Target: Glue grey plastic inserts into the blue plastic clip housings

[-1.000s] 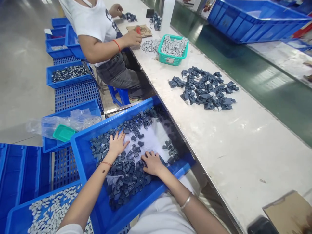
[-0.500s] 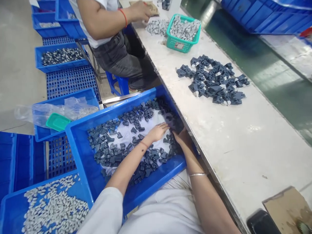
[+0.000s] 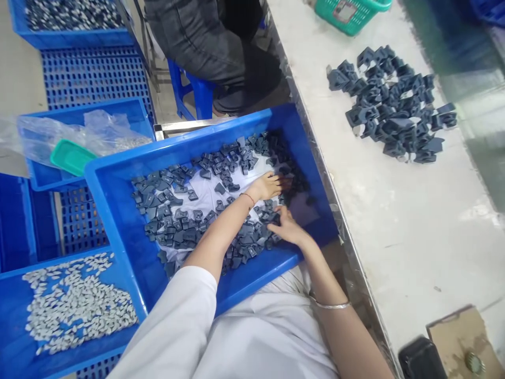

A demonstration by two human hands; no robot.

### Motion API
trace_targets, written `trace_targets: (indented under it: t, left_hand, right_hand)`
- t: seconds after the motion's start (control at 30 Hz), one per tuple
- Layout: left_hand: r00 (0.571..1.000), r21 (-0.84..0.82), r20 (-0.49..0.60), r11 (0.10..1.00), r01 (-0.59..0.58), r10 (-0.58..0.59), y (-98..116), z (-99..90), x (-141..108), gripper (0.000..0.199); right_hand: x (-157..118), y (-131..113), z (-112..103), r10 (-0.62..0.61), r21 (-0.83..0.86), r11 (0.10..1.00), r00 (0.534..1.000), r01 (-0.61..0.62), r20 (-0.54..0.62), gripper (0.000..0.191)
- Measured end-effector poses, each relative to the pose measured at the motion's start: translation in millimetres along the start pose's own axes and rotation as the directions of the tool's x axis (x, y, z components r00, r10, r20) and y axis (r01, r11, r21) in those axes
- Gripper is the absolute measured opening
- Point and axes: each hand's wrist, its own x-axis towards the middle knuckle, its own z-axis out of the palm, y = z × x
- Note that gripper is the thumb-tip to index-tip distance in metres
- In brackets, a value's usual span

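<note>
A large blue bin (image 3: 221,131) holds many small dark grey plastic pieces (image 3: 177,223), spread over a white sheet (image 3: 201,189). My left hand (image 3: 267,186) lies palm down over the sheet. Its fingers are stretched towards the shaded pieces on the right, and the fingertips are in shadow. Closer to me, my right hand (image 3: 290,227) rests at the edge of the dark pieces, thumb and fingers apart. I see no piece held in either hand, though the undersides of the fingers are hidden.
The white worktable (image 3: 371,210) runs along the bin's right side, bearing a pile of dark assemblies (image 3: 394,105) and a green basket (image 3: 347,16). White pieces fill a blue tray (image 3: 79,305) at lower left. A co-worker's leg (image 3: 244,68) is beyond the bin.
My right hand has come out from beside the table edge, leftward onto the dark pieces, its fingers now visible. My left hand stays over the sheet. The view has tilted down.
</note>
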Motion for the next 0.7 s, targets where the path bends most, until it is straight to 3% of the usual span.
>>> trace_targets:
  t: [0.17,0.23,0.3,0.4,0.53,0.6,0.7]
  left_hand:
    - [1.0,0.031,0.011,0.999,-0.025,0.025,-5.6,-0.8,3.4,0.039]
    - [0.999,0.038,0.009,0.999,-0.033,0.033,-6.4,1.1,2.8,0.04]
    - [0.999,0.044,0.009,0.998,-0.04,0.04,-7.1,2.7,2.2,0.04]
    - [0.999,0.058,0.011,0.997,-0.041,0.04,-7.5,3.5,2.0,0.039]
    - [0.999,0.073,0.014,0.997,-0.033,0.033,-6.4,2.9,2.4,0.04]
    - [0.999,0.072,0.018,0.997,-0.029,0.028,-6.1,2.8,2.6,0.04]
    - [0.999,0.061,0.025,0.998,-0.023,0.021,-6.7,3.4,3.2,0.039]
  right_hand:
    - [-24.4,-47.3,34.2,-0.154,0.07,0.987,0.978,0.145,0.142,0.063]
    - [-29.8,-55.1,35.1,-0.219,0.111,0.973,0.962,0.203,0.164,0.064]
    - [-27.8,-51.0,24.5,-0.25,0.145,0.963,0.957,0.229,0.149,0.049]
    - [-8.7,-30.6,-2.8,-0.14,0.12,0.983,0.99,0.142,-0.026,0.028]
    - [28.3,-10.7,-27.6,0.078,0.055,0.996,0.944,-0.064,-0.32,0.041]
    - [38.2,-11.8,-26.9,0.113,0.026,0.993,0.929,-0.111,-0.352,0.046]
    - [31.8,-23.7,-9.7,0.097,-0.023,0.994,0.957,-0.108,-0.272,0.041]
